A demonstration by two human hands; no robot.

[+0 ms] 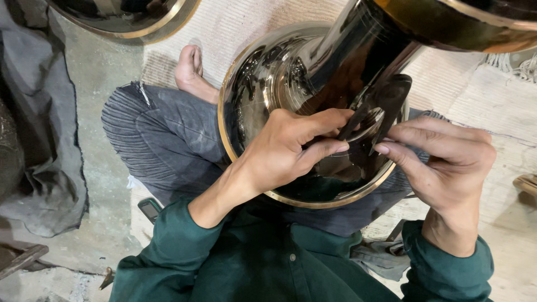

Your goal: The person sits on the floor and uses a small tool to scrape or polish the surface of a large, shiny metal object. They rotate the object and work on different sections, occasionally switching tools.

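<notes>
Two hands meet on the polished metal vessel [291, 84] in your lap: your left hand [285, 148] and right hand [447, 162] pinch a dark tool [386, 103] against it. Beyond lie a woven mat [224, 28] and concrete floor [100, 72].

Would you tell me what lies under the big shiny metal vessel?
Under the metal vessel are the person's crossed legs in grey trousers, a bare foot beside it, and a pale mat. The lap directly beneath is covered.
</notes>
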